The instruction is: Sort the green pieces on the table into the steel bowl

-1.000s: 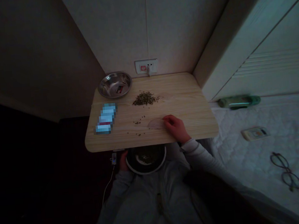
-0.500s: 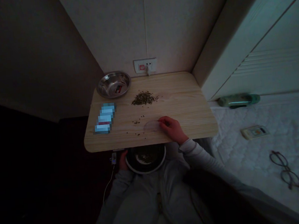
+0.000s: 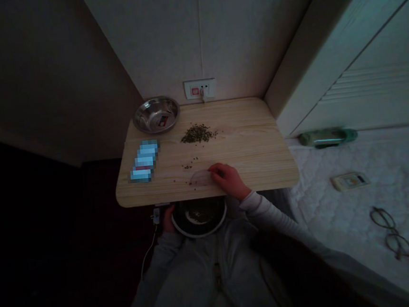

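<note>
Near the front edge of the small wooden table (image 3: 254, 144), my right hand (image 3: 228, 180) pinches a thin, see-through rounded sheet (image 3: 200, 178), tilted over a few stray green bits. Farther back lies a loose pile of small dark green grains (image 3: 198, 134); a few more grains (image 3: 187, 166) are scattered between the pile and the sheet. Below the front edge, my left hand (image 3: 169, 219) grips the left rim of a dark bowl with a pale rim (image 3: 201, 234). Some grains lie in the bottom of that bowl. The left fingers are partly hidden under the table.
A shiny steel bowl (image 3: 144, 123) stands at the table's back left, with a lit phone (image 3: 144, 161) in front. A socket with a plug (image 3: 200, 89) is on the wall. On the bed at right are a green bottle (image 3: 328, 137), a small box (image 3: 350, 181) and eyeglasses (image 3: 390, 232).
My right hand has moved slightly left and toward me with the clear sheet, which now lies over some of the front grains. My left hand and the dark bowl stay put.
</note>
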A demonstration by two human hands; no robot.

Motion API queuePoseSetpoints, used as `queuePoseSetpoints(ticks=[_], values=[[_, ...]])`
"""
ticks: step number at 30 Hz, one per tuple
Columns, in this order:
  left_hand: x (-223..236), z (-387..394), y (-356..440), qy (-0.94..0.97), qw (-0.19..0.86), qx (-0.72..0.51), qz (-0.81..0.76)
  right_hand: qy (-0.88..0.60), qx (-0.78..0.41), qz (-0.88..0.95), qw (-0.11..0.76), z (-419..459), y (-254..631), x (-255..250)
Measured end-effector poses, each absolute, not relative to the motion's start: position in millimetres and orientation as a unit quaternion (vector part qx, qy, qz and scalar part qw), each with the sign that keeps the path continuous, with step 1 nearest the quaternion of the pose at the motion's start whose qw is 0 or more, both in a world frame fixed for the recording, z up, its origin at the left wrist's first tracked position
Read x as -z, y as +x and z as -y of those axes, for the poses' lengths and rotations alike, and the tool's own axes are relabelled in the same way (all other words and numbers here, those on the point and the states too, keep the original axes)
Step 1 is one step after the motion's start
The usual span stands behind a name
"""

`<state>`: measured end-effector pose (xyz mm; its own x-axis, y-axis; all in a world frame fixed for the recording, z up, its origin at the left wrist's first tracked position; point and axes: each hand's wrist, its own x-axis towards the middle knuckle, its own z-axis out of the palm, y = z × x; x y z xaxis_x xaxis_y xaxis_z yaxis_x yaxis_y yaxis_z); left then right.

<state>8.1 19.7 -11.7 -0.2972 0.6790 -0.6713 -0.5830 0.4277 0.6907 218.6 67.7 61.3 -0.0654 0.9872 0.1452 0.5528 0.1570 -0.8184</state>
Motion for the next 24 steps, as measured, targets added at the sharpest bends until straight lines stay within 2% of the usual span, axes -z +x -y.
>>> queuePoseSetpoints(ticks=[17, 24], values=[[7.8, -21.0, 11.1, 0.033, 0.564, -0.524, -0.638, -0.576, -0.318, 0.645, 0.39, -67.5, 219.6, -60.7], [6.8, -20.7, 11.0, 0.024, 0.592, -0.51, -0.624, -0.564, -0.307, 0.673, 0.366, -67.1, 220.3, -61.1]])
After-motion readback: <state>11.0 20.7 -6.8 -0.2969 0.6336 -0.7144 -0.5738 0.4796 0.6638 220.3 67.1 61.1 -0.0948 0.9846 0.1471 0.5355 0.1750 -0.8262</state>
